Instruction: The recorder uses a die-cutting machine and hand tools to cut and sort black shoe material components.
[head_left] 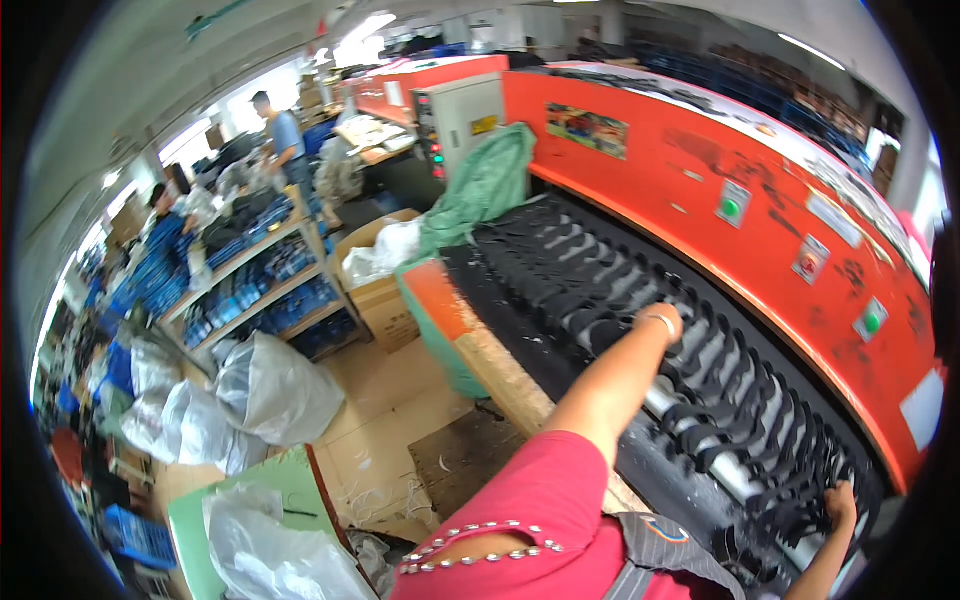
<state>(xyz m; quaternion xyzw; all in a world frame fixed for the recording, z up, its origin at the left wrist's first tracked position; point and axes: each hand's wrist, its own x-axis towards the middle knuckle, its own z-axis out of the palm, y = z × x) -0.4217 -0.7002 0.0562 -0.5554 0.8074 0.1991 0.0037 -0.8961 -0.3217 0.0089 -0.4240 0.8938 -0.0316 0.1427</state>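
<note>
Across the dark bed of a red machine lies a long row of black die-cut material (745,370), with curved bands and pale gaps between them. My left hand (664,322) reaches over to the middle of this row, a bracelet at its wrist; its fingers are mostly hidden against the material. At the near right end, my right hand (842,502) is closed at the edge of the black material, its fingers curled down onto it. A pale bar (725,475) shows beneath the bands on the side closer to me.
Beyond the bed rises the red machine housing (690,165) with green and red buttons. A green cloth (485,185) hangs at its left end by a cardboard box (385,305). Stuffed white sacks (280,385) and loaded shelves (265,290) stand left; two people work farther back.
</note>
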